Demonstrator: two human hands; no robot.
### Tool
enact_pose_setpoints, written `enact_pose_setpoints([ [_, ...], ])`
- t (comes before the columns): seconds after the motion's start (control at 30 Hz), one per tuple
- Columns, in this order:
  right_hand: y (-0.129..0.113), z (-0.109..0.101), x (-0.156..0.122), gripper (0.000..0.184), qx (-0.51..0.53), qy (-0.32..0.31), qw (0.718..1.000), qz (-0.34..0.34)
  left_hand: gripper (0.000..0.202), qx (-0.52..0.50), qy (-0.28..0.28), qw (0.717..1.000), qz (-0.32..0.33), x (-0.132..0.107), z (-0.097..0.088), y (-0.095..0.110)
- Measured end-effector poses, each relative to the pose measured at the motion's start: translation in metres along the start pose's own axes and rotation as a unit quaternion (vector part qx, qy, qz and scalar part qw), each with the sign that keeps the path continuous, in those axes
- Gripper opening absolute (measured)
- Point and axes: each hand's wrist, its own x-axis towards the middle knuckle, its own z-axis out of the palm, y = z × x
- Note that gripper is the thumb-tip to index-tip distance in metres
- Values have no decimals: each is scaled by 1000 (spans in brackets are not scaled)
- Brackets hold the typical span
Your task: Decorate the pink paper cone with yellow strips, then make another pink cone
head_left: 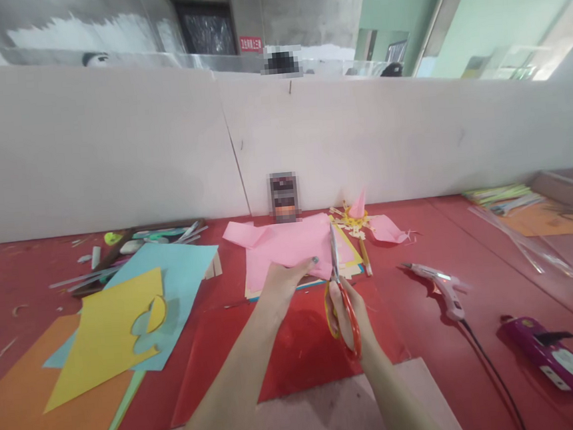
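Observation:
My left hand [292,275] grips the near edge of a pink paper sheet [289,245], its thumb lying on top and the other fingers hidden beneath. Scissors [346,310] with red and yellow handles are in my right hand [357,302], fingers through the loops. Their blades point away from me and lie along the right side of the pink sheet. Under that sheet, edges of a stack of yellow and blue paper show. A red sheet [298,348] lies below both wrists.
Yellow paper [111,331] with a curved cut-out, blue and orange sheets lie left, before a tool tray [114,257]. At right are a glue gun [437,282], its cord, and a purple power strip [549,356]. Pink scraps [388,228] sit behind; a white partition [160,146] stands beyond.

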Motion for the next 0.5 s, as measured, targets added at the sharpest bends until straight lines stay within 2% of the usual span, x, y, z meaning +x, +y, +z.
enact_pose_setpoints([
  [0.27, 4, 2, 1, 37, 19, 26, 999, 9, 21, 29, -14, 999, 0, -2, -3, 3],
  [0.43, -3, 2, -1, 34, 11, -14, 1000, 9, 24, 27, -12, 1000, 3, 1, -5, 0],
  [0.5, -3, 4, -1, 35, 26, 6, 1000, -3, 26, 24, -21, 999, 5, 3, -7, -2],
])
